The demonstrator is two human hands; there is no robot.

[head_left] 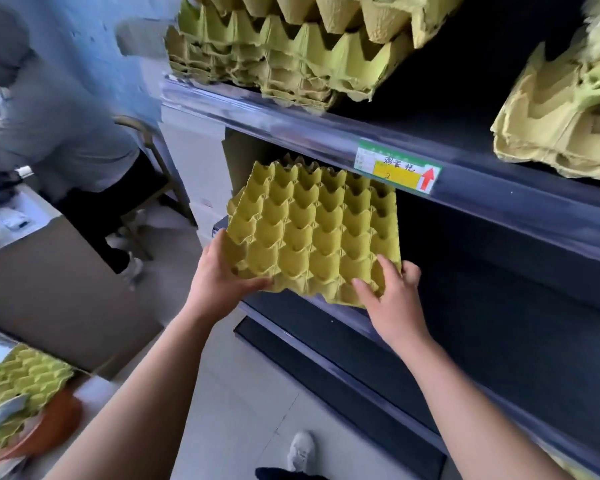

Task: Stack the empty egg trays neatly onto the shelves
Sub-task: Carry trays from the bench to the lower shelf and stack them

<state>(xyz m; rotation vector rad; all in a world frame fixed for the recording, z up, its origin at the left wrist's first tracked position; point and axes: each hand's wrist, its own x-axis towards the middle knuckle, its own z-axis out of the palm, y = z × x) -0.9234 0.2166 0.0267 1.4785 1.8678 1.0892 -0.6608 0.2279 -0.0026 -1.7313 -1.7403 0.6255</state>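
Note:
I hold one yellow-green egg tray [312,230] in front of the dark shelves, tilted with its cups facing me. My left hand [219,275] grips its near left corner, and my right hand [392,299] grips its near right edge with fingers over the cups. The tray hangs at the front of the lower shelf [361,327], below the upper shelf's front rail [291,123]. On that upper shelf sit stacks of egg trays, one at top left [278,64] and one at the right [561,123].
A price label with a red arrow [399,169] sticks to the upper rail. More egg trays [18,386] lie at the lower left over an orange object. Another person [52,123] sits at a counter on the left. My shoe [300,450] is on the tiled floor.

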